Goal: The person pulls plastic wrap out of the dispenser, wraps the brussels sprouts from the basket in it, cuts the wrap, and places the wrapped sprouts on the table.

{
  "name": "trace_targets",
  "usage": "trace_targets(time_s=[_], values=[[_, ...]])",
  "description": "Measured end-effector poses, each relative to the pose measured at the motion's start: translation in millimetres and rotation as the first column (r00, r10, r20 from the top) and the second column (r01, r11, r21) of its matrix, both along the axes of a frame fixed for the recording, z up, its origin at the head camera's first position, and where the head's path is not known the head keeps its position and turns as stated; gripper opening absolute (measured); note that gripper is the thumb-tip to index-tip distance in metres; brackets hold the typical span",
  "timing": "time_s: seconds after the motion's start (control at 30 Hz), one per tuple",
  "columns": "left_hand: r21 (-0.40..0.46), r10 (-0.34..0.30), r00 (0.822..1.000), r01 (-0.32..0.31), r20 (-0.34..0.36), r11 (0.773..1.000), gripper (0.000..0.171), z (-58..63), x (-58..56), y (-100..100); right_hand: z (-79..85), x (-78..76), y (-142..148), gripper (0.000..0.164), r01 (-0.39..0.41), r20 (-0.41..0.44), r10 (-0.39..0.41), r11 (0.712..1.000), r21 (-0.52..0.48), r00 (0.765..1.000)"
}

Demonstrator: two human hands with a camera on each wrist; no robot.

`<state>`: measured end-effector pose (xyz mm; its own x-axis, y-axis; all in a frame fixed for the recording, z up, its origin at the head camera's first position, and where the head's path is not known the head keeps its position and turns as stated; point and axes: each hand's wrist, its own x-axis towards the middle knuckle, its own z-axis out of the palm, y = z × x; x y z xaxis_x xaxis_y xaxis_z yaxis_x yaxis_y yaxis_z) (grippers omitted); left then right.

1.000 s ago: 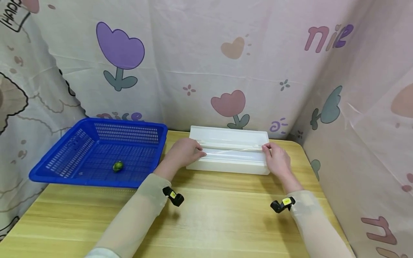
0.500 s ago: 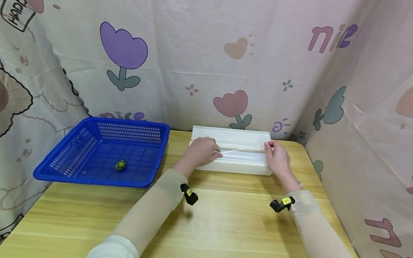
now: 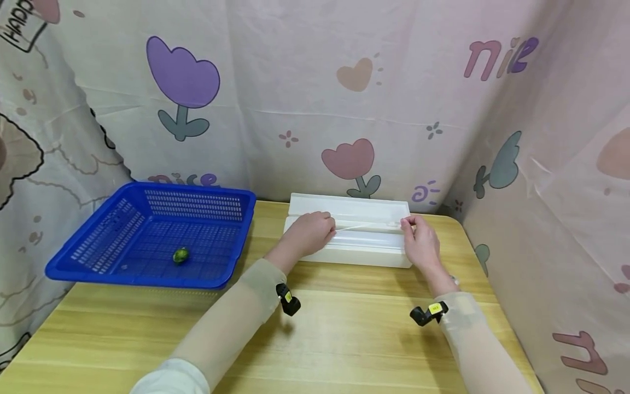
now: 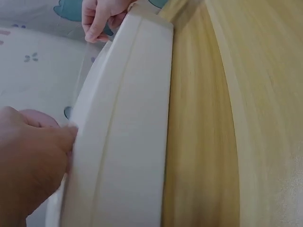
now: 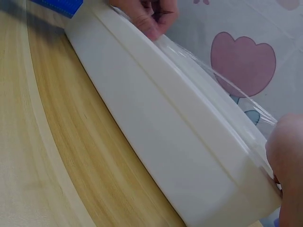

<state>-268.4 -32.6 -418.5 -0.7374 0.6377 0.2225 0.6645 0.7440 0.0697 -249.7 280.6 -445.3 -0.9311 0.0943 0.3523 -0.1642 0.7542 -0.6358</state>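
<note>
A long white cling film dispenser box (image 3: 356,258) stands at the back of the table with its lid (image 3: 349,205) raised. Clear cling film (image 5: 251,100) stretches in a thin band above its opening, between both hands. My left hand (image 3: 309,234) has its fingers curled and grips the film near the middle of the box; its fingertips are partly hidden. At the right end of the box, my right hand (image 3: 421,241) pinches the film between thumb and fingers. In the left wrist view, the film shows faintly beside the white box wall (image 4: 132,123).
To the left sits a blue plastic basket (image 3: 147,283) with a small green round item (image 3: 180,255) in it. Behind the wooden table (image 3: 334,328) hangs a printed curtain (image 3: 275,65), which also runs along both sides.
My left hand has moved right along the box, from its left end toward the middle, and its fingers have curled in more. My right hand stays at the right end.
</note>
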Motion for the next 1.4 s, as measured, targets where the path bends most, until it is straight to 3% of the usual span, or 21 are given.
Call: trace_targets(time_s=[0.23,0.4,0.6,0.77,0.9,1.0,1.13,1.3,1.4], values=[[-0.071,0.087,0.994,-0.083,0.065,0.994,0.014,14.3,7.9,-10,0.0,0.5,-1,0.026,-0.001,-0.008,0.001,1.0,0.012,1.0],[-0.109,0.112,0.989,-0.101,0.1,0.989,0.013,11.9,7.0,-11,-1.7,0.3,1,0.028,-0.001,-0.004,0.001,1.0,0.005,1.0],[0.015,0.095,0.991,-0.097,0.097,0.995,0.013,1.5,1.3,-20,-0.2,0.6,2,0.031,-0.009,0.018,0.009,1.0,-0.002,1.0],[0.093,0.062,0.982,-0.079,0.178,0.992,0.019,2.2,1.9,-36,0.4,1.1,3,0.031,-0.024,0.023,0.024,1.0,-0.013,0.999],[0.134,0.106,0.969,-0.138,0.222,0.981,0.012,4.3,2.9,-52,-0.5,0.8,5,0.03,-0.033,0.024,0.033,0.999,-0.03,0.999],[0.196,0.169,0.943,-0.23,0.288,0.953,0.011,2.1,3.3,-59,-3.0,2.1,8,0.029,-0.037,0.041,0.038,0.998,-0.044,0.998],[0.298,0.206,0.899,-0.333,0.386,0.894,0.013,-1.8,3.2,-63,-3.5,4.2,12,0.029,-0.083,0.058,0.087,0.994,-0.07,0.995],[0.391,0.22,0.861,-0.418,0.459,0.82,0.01,-3.6,5.2,-66,-0.9,5.9,15,0.02,-0.207,0.052,0.213,0.974,-0.089,0.976],[0.424,0.23,0.846,-0.455,0.481,0.783,0.008,-1.0,8.0,-67,0.1,5.2,16,0.011,-0.243,0.036,0.246,0.968,-0.068,0.969]])
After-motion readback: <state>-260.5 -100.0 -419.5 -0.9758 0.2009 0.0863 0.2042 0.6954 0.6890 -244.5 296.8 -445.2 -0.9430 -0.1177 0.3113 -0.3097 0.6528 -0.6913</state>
